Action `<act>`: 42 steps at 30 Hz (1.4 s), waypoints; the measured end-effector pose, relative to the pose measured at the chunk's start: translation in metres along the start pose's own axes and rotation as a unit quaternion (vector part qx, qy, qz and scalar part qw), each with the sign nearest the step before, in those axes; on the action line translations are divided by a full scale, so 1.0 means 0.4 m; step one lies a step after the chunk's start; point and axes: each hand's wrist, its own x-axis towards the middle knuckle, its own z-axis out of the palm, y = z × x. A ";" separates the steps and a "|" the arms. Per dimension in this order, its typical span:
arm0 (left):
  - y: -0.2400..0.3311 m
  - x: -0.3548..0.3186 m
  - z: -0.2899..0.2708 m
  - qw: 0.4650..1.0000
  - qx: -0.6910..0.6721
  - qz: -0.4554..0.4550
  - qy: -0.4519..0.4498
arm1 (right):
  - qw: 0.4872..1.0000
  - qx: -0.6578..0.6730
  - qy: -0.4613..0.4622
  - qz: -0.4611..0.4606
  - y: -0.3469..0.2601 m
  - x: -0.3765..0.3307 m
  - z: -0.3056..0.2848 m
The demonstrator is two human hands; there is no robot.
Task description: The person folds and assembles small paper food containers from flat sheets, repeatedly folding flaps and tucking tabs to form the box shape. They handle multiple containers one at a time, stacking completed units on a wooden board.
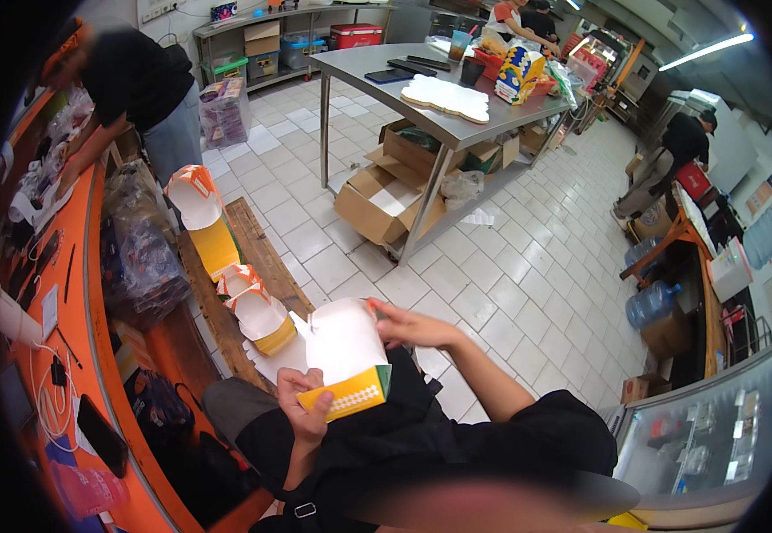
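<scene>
Over my lap I hold a folded paper food box (pixel 345 345), white inside with yellow and green outer sides. Its white interior faces up and its tall back panel stands open. My left hand (pixel 304 407) grips the yellow front wall, thumb on the outside. At the far right edge, my right hand (pixel 411 327) has its fingers closed on the white panel; some fingertips are hidden behind it. Just left of the box, a wooden bench (pixel 242 233) carries nested stacks of similar boxes (pixel 266 322) with orange, white and yellow sides, plus a farther stack (pixel 212 238).
An orange counter (pixel 100 355) runs along my left, with a black phone (pixel 102 433) and cables on it. Ahead stands a steel table (pixel 377 87) over open cardboard boxes (pixel 377 201). A co-worker (pixel 142 80) bends over the counter's far end; another person (pixel 675 151) stands at right.
</scene>
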 end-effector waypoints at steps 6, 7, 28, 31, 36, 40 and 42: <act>0.010 -0.028 -0.031 0.983 0.131 -0.023 -0.125 | 0.966 0.253 -0.007 0.053 0.134 0.062 0.111; 0.014 -0.032 -0.039 0.978 0.145 -0.033 -0.145 | 0.959 0.279 -0.034 0.036 0.145 0.066 0.114; -0.043 0.018 -0.119 0.971 0.200 0.076 0.112 | 0.988 0.077 -0.111 -0.080 0.147 -0.027 0.315; -0.028 0.022 -0.122 0.959 0.253 0.045 0.115 | 0.980 0.149 -0.077 -0.105 0.156 -0.030 0.347; 0.006 0.038 -0.134 0.985 0.163 -0.013 0.049 | 0.977 0.165 -0.058 -0.119 0.130 -0.031 0.341; 0.029 0.035 -0.147 0.978 0.187 -0.085 -0.043 | 0.972 0.174 -0.043 -0.152 0.097 -0.009 0.298; 0.041 0.021 -0.156 0.958 0.217 -0.153 -0.105 | 0.968 0.199 -0.016 -0.153 0.078 0.002 0.287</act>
